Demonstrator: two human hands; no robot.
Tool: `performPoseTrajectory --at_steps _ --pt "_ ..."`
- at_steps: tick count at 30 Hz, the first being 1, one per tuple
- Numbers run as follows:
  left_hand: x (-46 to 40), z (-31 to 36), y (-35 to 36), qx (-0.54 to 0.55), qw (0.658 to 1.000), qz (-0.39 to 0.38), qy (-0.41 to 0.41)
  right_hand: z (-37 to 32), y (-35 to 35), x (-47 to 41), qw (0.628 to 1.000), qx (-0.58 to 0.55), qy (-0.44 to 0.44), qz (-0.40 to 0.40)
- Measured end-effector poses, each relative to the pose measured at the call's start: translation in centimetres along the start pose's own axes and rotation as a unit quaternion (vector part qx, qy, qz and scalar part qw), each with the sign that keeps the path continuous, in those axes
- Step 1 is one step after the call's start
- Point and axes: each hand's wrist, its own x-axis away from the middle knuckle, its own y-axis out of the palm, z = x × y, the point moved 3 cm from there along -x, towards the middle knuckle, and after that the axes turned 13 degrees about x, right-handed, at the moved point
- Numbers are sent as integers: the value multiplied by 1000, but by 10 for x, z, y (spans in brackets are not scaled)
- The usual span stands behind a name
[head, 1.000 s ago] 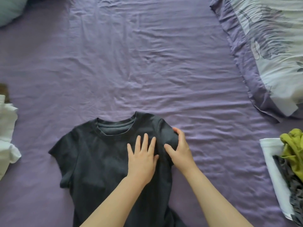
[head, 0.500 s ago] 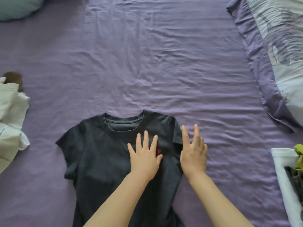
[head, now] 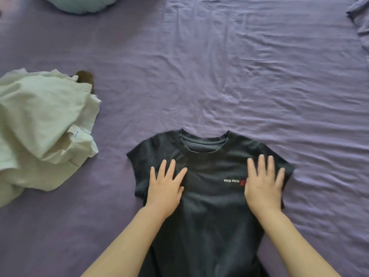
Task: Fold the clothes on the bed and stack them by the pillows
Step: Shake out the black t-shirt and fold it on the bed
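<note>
A dark grey T-shirt (head: 209, 206) lies flat, front up, on the purple bed sheet (head: 219, 76), collar away from me, with a small white logo and a red mark on its chest. My left hand (head: 166, 186) rests palm down on the shirt's left chest, fingers spread. My right hand (head: 263, 182) lies palm down on the right chest beside the logo, fingers apart. Neither hand grips the cloth. The shirt's lower part runs out of the frame at the bottom.
A crumpled white garment (head: 40, 124) lies on the left of the bed with a small brown object (head: 85, 76) at its far edge. A pale blue pillow (head: 79, 4) sits at the top left. A purple pillowcase edge (head: 359, 15) shows at the top right.
The view swung to the left, bringing the white garment in and the right-hand pile out. My right hand let go of the sleeve; both hands slid apart and now lie flat on the chest.
</note>
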Motion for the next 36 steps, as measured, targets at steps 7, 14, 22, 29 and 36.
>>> performPoseTrajectory --at_steps 7,14,22,29,36 --pt "-3 -40 -31 46 995 53 -64 -73 -3 14 990 -7 13 -143" --pt "-26 -97 -58 256 938 87 -216 -195 -12 33 970 -40 -219 -92" --pt "-30 -121 -70 405 894 109 -159 -208 -11 31 974 -23 -183 -129" --pt "6 -121 -44 509 817 182 -203 -204 -7 49 984 -2 -151 -95" --pt "115 -79 27 517 824 70 -220 -160 5 163 986 4 -127 -110"
